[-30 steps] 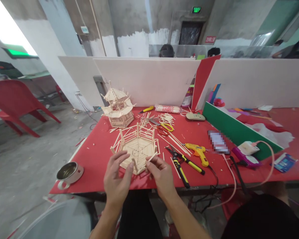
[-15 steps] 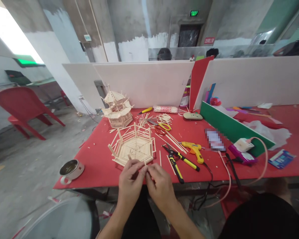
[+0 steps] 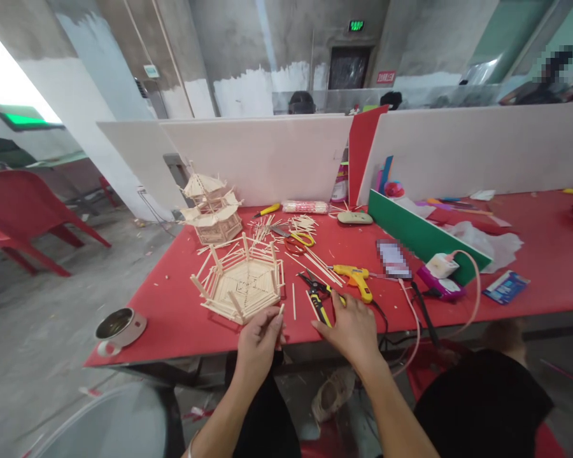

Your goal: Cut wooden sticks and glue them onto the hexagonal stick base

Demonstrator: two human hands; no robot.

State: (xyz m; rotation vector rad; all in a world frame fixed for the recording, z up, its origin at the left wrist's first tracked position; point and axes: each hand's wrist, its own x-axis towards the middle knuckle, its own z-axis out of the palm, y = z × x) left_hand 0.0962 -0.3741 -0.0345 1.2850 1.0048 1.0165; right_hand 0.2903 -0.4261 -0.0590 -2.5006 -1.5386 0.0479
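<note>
My left hand pinches a short wooden stick in front of a hexagonal stick frame with upright posts. My right hand is spread, its fingers over the yellow-and-black handles of the pliers; whether it touches them I cannot tell. A single loose stick lies between the frame and the pliers. Behind the pliers is a yellow glue gun. Scissors with red and yellow handles rest among loose sticks.
A stick pagoda model stands at the back left. A mug sits near the front left edge. On the right are a phone, a green board, a purple power strip and cables. White panels border the back.
My right hand has left my left hand, moved right and opened above the pliers. My left hand keeps the stick pinched. The view has shifted slightly right.
</note>
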